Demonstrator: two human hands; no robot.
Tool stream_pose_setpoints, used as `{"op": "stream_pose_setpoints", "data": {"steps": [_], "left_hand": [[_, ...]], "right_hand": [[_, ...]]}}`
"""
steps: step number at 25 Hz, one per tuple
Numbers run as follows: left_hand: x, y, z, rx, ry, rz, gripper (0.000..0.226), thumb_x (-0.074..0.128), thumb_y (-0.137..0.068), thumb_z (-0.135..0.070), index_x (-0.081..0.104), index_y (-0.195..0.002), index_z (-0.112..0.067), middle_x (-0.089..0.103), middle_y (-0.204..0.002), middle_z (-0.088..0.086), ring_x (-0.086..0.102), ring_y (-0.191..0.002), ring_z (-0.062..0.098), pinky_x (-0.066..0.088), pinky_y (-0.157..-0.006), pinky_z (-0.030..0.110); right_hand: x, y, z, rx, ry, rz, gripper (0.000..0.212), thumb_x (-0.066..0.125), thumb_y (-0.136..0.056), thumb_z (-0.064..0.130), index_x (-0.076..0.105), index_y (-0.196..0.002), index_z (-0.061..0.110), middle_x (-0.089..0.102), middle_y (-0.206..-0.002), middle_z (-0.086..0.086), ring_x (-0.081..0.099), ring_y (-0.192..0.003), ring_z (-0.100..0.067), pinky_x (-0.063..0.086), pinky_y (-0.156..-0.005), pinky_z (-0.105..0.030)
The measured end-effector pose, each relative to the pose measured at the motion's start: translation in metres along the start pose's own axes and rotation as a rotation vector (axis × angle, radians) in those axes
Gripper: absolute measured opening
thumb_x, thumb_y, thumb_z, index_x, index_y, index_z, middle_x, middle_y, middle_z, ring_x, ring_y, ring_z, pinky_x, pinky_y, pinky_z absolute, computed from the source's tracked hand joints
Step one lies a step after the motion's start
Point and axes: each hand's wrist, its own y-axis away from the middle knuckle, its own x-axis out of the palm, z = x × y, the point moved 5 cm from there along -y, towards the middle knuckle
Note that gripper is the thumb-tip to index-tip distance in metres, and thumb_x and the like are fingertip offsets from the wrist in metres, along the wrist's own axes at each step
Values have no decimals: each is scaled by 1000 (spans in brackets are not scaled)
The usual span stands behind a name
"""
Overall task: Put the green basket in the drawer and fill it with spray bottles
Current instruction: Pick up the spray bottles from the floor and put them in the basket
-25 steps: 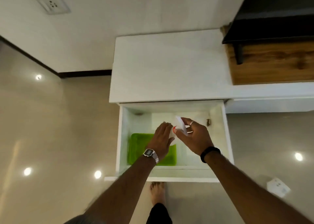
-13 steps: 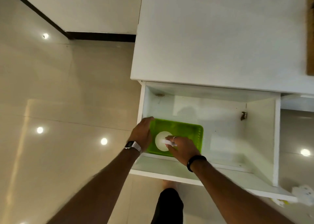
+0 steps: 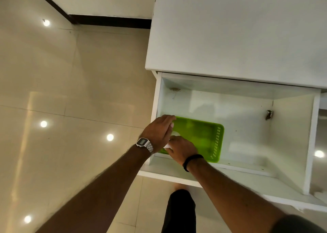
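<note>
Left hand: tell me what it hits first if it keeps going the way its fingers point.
The left hand points up-right across the green basket's near-left corner, so it would probably meet the basket's floor or rim first, though height above it is unclear.

A home interior is suggested by a white cabinet (image 3: pixel 238 29) and glossy beige floor tiles (image 3: pixel 62 91) at left.

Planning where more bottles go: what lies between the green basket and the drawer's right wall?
Head view: only bare drawer floor between the green basket and the right wall.
</note>
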Motion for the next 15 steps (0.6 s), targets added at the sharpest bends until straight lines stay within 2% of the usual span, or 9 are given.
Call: {"op": "stream_pose_setpoints", "data": {"steps": [3, 5, 7, 9, 11, 15], "left_hand": [[3, 7, -3, 27, -171, -2, 44, 36, -101, -33, 49, -139, -13, 56, -141, 8, 50, -133, 26, 41, -109, 42], [3, 14, -8, -9, -302, 11, 57, 30, -102, -41, 37, -150, -11, 38, -159, 10, 27, -151, 28, 23, -123, 48], [-1, 16, -25, -43, -389, -15, 70, 23, -101, -52, 18, -158, -12, 12, -168, 10, 4, -157, 27, 9, -126, 52], [-1, 8, -46, -66, -408, -35, 79, 24, -98, -59, 6, -160, -14, -1, -169, 10, -5, -156, 28, 4, -125, 52], [8, -8, -85, -30, -411, 29, 84, 28, -96, -63, 5, -160, -15, 0, -169, 11, -1, -157, 30, 10, -124, 52], [49, -36, -191, 110, -459, 171, 83, 33, -95, -64, 11, -160, -17, 18, -167, 12, 26, -151, 33, 33, -114, 49]], "right_hand": [[1, 8, 0, -5, 29, -11, 44, 58, -89, 39, 58, -125, 13, 56, -133, -4, 51, -124, -27, 51, -89, -43], [-10, 26, -3, -12, 70, -77, 63, 55, -83, 48, 48, -136, 16, 42, -148, -6, 35, -140, -28, 40, -103, -47], [-32, 50, -15, 57, 71, -201, 80, 48, -81, 53, 29, -150, 19, 16, -163, -9, 10, -151, -27, 21, -114, -54], [-58, 71, -34, 172, 65, -318, 84, 42, -83, 53, 12, -156, 23, -3, -166, -9, -4, -152, -27, 10, -116, -56], [-84, 101, -69, 301, 54, -373, 83, 40, -86, 54, 6, -156, 24, -8, -165, -9, -5, -152, -27, 10, -116, -58], [-114, 194, -152, 519, 12, -477, 81, 42, -89, 53, 7, -156, 23, -5, -165, -11, 0, -152, -27, 15, -115, -60]]}}
